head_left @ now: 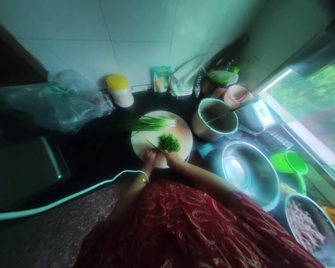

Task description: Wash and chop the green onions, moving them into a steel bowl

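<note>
On the round cutting board [145, 143] the left hand [150, 158] is clenched around a knife [154, 145]; the right hand [173, 159] rests released beside the chopped greens [169, 142]; uncut green stalks [152, 123] lie behind.

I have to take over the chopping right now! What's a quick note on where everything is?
Left hand: grips the knife, blade toward the chopped greens.
Right hand: rests on the round cutting board, beside the pile.
Done: one heap of greens is chopped fine.
Left: a bunch of long green stalks lies uncut across the board's far side.
An empty steel bowl sits to the right.
</note>
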A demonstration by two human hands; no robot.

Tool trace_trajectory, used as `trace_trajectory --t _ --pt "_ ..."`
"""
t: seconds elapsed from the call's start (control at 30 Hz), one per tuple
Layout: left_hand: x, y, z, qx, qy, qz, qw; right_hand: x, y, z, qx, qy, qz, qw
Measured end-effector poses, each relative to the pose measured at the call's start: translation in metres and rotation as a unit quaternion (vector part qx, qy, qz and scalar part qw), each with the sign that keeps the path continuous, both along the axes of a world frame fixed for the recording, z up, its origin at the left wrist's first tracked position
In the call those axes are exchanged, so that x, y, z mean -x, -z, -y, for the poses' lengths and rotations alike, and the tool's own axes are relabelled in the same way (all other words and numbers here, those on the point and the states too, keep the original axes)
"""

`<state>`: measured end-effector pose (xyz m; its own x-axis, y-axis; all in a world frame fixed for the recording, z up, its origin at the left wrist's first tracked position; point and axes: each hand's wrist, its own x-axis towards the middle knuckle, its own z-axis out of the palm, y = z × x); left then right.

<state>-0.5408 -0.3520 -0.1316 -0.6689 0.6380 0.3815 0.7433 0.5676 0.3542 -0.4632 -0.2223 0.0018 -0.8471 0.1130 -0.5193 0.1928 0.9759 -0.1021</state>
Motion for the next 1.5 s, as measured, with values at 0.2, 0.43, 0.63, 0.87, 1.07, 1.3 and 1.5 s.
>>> trace_trajectory --t 0.2,0.43,0.63,0.87,1.07,1.3,1.5 --pt "-0.002 -0.003 0.005 0.024 0.011 0.017 0.999 0.001 -0.003 -0.003 0.007 0.006 -0.006 1.0" --pt "-0.001 -0.002 0.004 0.012 0.028 0.031 0.999 0.0 0.003 0.004 0.003 -0.003 -0.002 1.0" --pt "-0.001 -0.002 0.005 0.011 -0.003 0.02 1.0 -0.001 0.001 -0.002 0.001 -0.009 0.004 1.0" --pt "-0.002 -0.003 0.011 0.019 0.012 0.011 1.0 0.001 0.003 0.001 0.003 -0.004 -0.008 1.0" --pt "-0.003 -0.002 0.012 0.02 0.01 0.019 1.0 -0.001 -0.001 0.003 0.007 -0.015 0.002 1.0" --pt "-0.003 -0.004 0.014 0.006 0.001 0.023 1.0 -0.002 0.001 0.005 0.003 -0.008 0.002 1.0" --pt "-0.001 -0.002 0.014 0.012 0.006 0.023 1.0 -0.003 0.003 0.006 0.003 -0.026 0.002 1.0"
